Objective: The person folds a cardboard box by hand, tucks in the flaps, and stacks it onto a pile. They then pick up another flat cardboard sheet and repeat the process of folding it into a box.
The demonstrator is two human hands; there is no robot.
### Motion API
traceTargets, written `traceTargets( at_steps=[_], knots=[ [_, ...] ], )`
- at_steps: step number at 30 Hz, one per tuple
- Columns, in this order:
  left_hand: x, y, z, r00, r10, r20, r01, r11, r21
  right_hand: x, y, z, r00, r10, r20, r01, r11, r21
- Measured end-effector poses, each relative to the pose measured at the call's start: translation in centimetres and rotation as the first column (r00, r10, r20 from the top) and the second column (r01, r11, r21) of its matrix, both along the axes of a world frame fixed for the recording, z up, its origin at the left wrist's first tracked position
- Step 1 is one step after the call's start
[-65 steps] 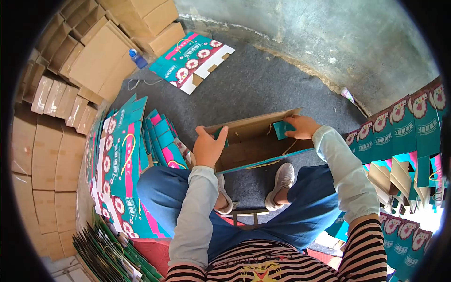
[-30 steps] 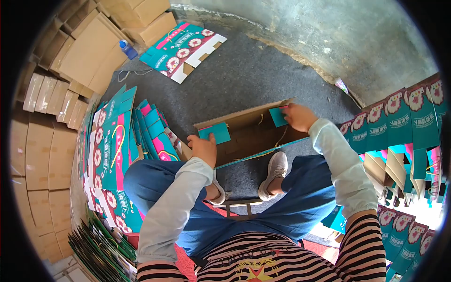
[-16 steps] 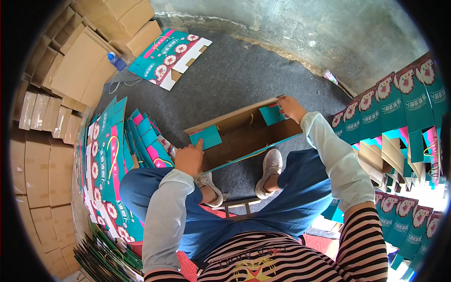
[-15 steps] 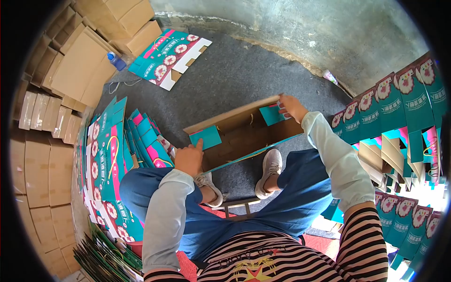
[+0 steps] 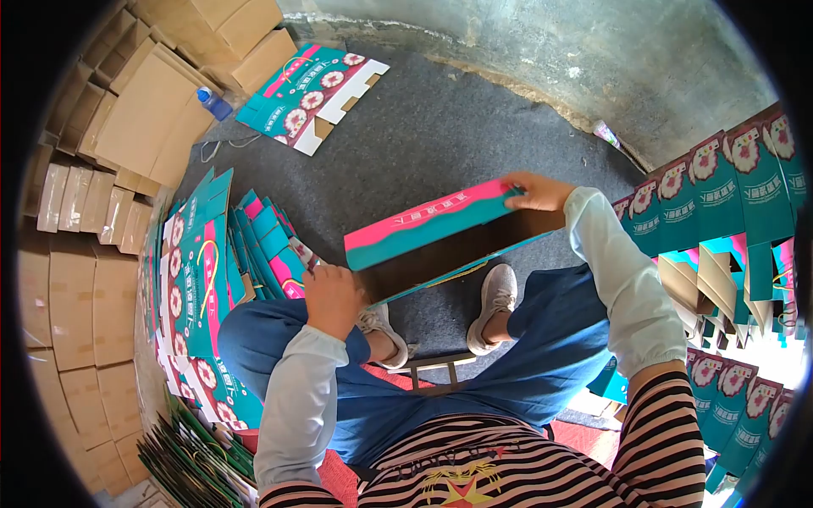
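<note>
A long cardboard box (image 5: 432, 222) with a teal and pink printed flap lies across the space in front of my knees. The flap is folded partly over the opening, and the dark inside shows below it. My right hand (image 5: 538, 193) pinches the flap's right end, thumb below and fingers on top. At the box's left end is my left hand (image 5: 332, 296), its fingers curled against the corner; the box hides part of them.
Flat teal cartons (image 5: 203, 279) and folded ones (image 5: 267, 245) stand at the left. Another flat carton (image 5: 313, 93) lies ahead near a blue bottle (image 5: 213, 103). Brown boxes (image 5: 72, 288) line the left, and teal boxes (image 5: 711, 190) are stacked at the right.
The long flap has swung down toward me over the opening, and its printed face now shows. The teal end tabs are now hidden. My left hand's extended finger has curled in.
</note>
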State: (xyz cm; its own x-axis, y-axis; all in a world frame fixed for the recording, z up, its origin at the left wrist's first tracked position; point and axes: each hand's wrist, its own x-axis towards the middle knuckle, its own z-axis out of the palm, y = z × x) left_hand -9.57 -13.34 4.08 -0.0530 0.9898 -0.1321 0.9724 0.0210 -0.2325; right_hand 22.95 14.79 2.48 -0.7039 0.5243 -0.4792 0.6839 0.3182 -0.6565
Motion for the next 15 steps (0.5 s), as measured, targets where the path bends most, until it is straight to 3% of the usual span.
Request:
traceTargets(
  at_steps=[1, 3, 5, 9, 12, 15],
  knots=[
    [0.0, 0.0, 0.8, 0.995, 0.052, 0.080, -0.053, 0.999, 0.005, -0.4, -0.2, 0.0, 0.986, 0.149, 0.080, -0.160, 0.976, 0.146],
    [0.0, -0.1, 1.8, 0.958, 0.166, 0.234, -0.170, 0.985, 0.000, -1.3, -1.1, 0.5, 0.964, 0.179, 0.198, -0.235, 0.922, 0.308],
    [-0.2, -0.2, 1.2, 0.907, 0.164, 0.388, -0.221, 0.969, 0.107, -2.8, -1.9, 0.8, 0.917, 0.225, 0.329, -0.371, 0.783, 0.500],
    [-0.3, 0.4, -0.2, 0.720, -0.041, 0.693, -0.276, 0.899, 0.340, -4.9, -2.3, -0.5, 0.892, 0.245, 0.379, -0.418, 0.766, 0.488],
    [0.4, 1.0, 0.7, 0.464, 0.117, 0.878, -0.353, 0.934, 0.062, -5.7, -2.4, -0.5, 0.866, 0.238, 0.439, -0.459, 0.725, 0.513],
    [0.4, 1.7, 0.1, 0.312, 0.170, 0.935, -0.275, 0.958, -0.082, -6.3, -2.3, -0.5, 0.862, 0.238, 0.448, -0.473, 0.696, 0.540]
  ],
)
